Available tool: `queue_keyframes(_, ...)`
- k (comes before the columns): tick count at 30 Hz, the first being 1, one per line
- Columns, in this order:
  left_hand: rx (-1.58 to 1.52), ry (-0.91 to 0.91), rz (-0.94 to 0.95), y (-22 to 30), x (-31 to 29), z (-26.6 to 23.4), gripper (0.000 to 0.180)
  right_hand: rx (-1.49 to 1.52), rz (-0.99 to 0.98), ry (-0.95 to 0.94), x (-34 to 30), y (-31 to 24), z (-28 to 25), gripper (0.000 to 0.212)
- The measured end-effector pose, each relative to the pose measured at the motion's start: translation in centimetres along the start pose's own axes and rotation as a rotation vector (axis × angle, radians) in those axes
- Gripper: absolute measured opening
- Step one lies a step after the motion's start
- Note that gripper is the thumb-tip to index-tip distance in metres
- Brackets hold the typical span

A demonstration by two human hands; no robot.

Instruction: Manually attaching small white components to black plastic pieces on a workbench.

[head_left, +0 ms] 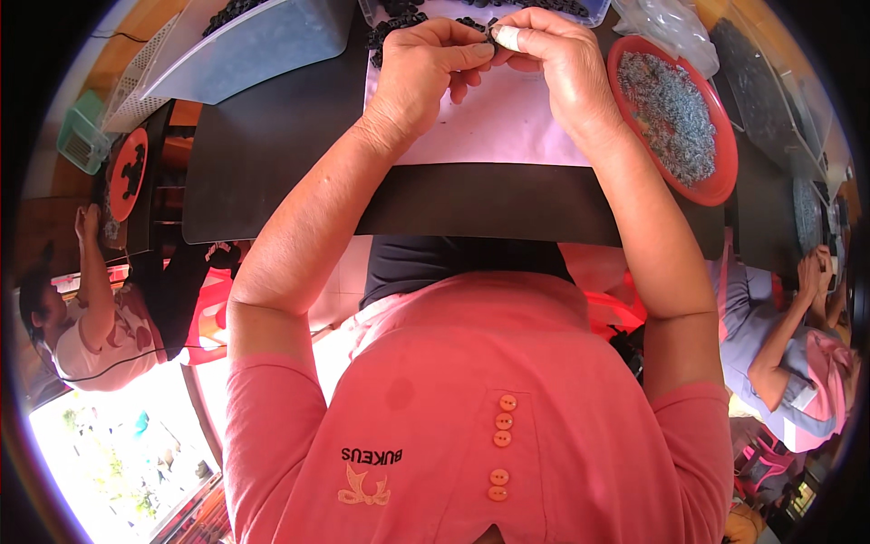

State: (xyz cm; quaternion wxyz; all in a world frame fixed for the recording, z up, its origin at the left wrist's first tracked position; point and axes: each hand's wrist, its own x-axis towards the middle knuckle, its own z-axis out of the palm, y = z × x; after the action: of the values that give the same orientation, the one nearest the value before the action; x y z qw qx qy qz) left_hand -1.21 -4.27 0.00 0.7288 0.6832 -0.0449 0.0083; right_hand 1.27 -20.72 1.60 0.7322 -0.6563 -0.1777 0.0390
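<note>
At the top middle, my left hand (421, 72) and my right hand (564, 68) meet fingertip to fingertip over a pale sheet (507, 127) on the dark table. Between them they pinch a small black part (491, 34), mostly covered by the fingers, so its exact kind cannot be made out. White tape wraps a digit of my right hand. Just beyond my left hand, black small parts (385, 34) are heaped at the edge of a pale tray. Right of my right hand sits a red basin (728, 168) full of tiny bluish-grey metal pieces (666, 118).
A large translucent bin (263, 59) with black parts stands at the upper left of the dark table (263, 154). Clear plastic bags (675, 36) lie beyond the basin. One person (104, 326) works at the left, another (797, 363) at the right.
</note>
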Motion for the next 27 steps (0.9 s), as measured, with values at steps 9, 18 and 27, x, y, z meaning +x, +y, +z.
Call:
queue_keyframes(9, -0.056, 0.009, -0.020, 0.0, 0.0, 0.3, 0.012, -0.055, -0.028, -0.087, 1.0, 1.2, -1.1, 0.010)
queue_keyframes(18, -0.083, 0.025, -0.041, 0.2, -0.1, 0.0, 0.013, -0.040, -0.049, -0.049, 0.7, 0.3, -0.7, 0.006)
queue_keyframes(27, -0.122, 0.014, -0.017, -0.1, 0.2, -0.2, 0.016, -0.143, -0.065, -0.030, 0.4, -0.7, -0.6, 0.007)
